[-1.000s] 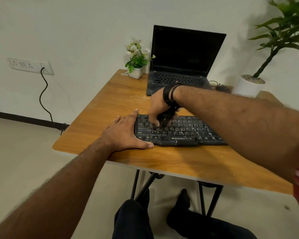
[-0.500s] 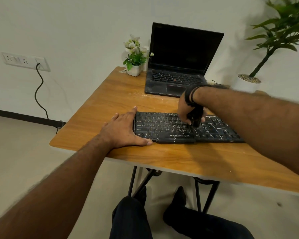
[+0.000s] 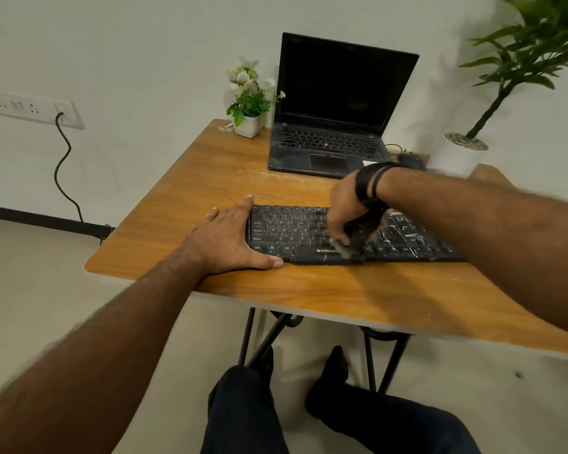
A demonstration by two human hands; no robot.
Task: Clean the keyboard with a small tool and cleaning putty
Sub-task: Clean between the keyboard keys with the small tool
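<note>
A black keyboard with pale streaks of dirt on its right half lies near the front of the wooden table. My left hand lies flat on the table, fingers apart, pressed against the keyboard's left end. My right hand, with black bands at the wrist, hovers over the middle keys, fingers closed around a small dark tool that touches the lower key rows. The tool is blurred and mostly hidden by the fingers. No putty is visible.
An open black laptop stands behind the keyboard. A small white pot of flowers sits at the back left, and a large potted plant at the back right. Crumbs lie in front of the laptop. My legs show under the table.
My right hand swept the tool from the left keys to the right half, then came back toward the middle and the lower rows. My left hand stayed put at the keyboard's left end.
</note>
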